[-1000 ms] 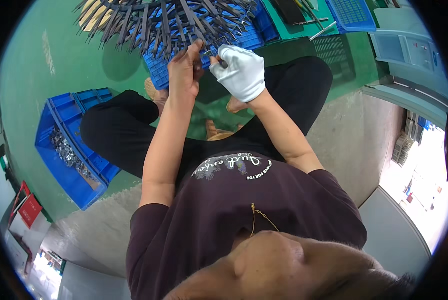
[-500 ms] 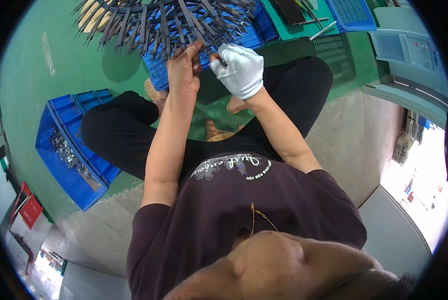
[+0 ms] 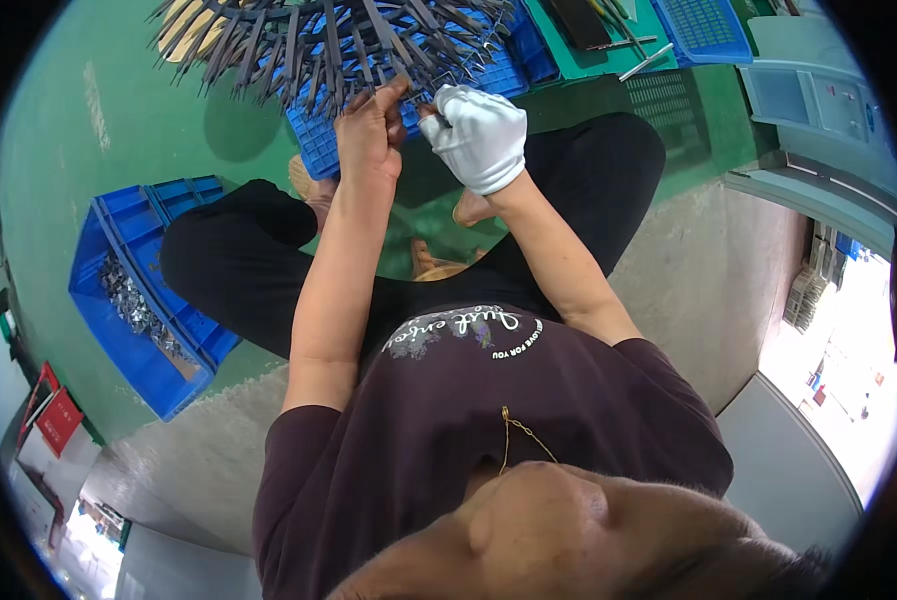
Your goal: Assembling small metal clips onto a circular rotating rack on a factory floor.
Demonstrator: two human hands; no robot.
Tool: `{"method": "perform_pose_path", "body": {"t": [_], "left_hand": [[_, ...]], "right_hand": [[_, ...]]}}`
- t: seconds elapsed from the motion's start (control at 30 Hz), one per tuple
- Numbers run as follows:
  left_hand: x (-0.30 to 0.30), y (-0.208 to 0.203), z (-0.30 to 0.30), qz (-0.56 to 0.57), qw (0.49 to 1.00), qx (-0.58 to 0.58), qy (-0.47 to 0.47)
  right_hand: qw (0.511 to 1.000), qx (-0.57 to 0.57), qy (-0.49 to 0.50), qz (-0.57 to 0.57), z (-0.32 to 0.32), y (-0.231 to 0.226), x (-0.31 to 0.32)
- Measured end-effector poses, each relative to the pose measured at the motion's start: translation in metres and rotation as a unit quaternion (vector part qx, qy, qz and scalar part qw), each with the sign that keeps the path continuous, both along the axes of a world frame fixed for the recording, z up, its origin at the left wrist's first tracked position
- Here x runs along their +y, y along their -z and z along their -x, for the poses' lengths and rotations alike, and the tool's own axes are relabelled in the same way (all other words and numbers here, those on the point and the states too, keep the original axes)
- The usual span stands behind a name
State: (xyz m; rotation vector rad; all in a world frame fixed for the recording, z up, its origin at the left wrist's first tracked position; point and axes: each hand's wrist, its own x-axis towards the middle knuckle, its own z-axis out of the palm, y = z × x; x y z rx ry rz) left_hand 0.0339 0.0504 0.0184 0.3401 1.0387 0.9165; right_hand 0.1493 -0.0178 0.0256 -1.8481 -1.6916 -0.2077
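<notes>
The rack of dark bars (image 3: 331, 45) is at about eleven to twelve o'clock, above a blue basket (image 3: 317, 145). At its near edge the bare left hand (image 3: 369, 135) has its fingers curled; at three o'clock from it, the right hand (image 3: 479, 140), in a white glove, is curled also. What the fingertips pinch, I cannot tell. The rack seems stiff and rather heavy; its thin tips may bend, so the thicker bars look safer for holding.

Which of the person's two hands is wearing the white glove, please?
The right hand, whose white glove sets it apart; the left hand is bare.
</notes>
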Motion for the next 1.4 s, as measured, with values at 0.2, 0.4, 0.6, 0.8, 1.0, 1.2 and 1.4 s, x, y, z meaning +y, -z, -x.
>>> {"method": "perform_pose_path", "body": {"t": [0.2, 0.4, 0.6, 0.8, 1.0, 1.2, 1.4], "left_hand": [[0.0001, 0.0042, 0.0004, -0.017, 0.999, 0.030, 0.012], [0.0002, 0.0027, 0.0005, -0.009, 1.000, 0.023, 0.012], [0.0008, 0.0069, -0.0012, -0.012, 1.000, 0.012, 0.005], [0.0009, 0.0055, 0.0006, -0.006, 1.000, 0.016, 0.004], [0.0003, 0.0006, -0.0016, -0.006, 1.000, 0.016, 0.006], [0.0015, 0.0044, -0.0006, -0.008, 1.000, 0.016, 0.011], [0.0012, 0.0039, -0.0013, -0.007, 1.000, 0.012, 0.008]], "right_hand": [[1.000, 0.011, -0.009, 0.001, -0.0016, -0.0018, -0.0028], [1.000, 0.005, -0.010, 0.004, -0.0008, -0.0012, -0.0029], [1.000, -0.010, 0.010, 0.024, 0.0017, -0.0035, -0.0016], [0.998, -0.017, 0.022, 0.054, 0.0048, -0.0086, 0.0000], [1.000, -0.021, 0.010, 0.013, 0.0013, -0.0013, -0.0014], [1.000, -0.002, 0.003, 0.020, 0.0012, -0.0017, -0.0027], [1.000, -0.007, 0.011, 0.009, 0.0016, -0.0020, -0.0014]]}}
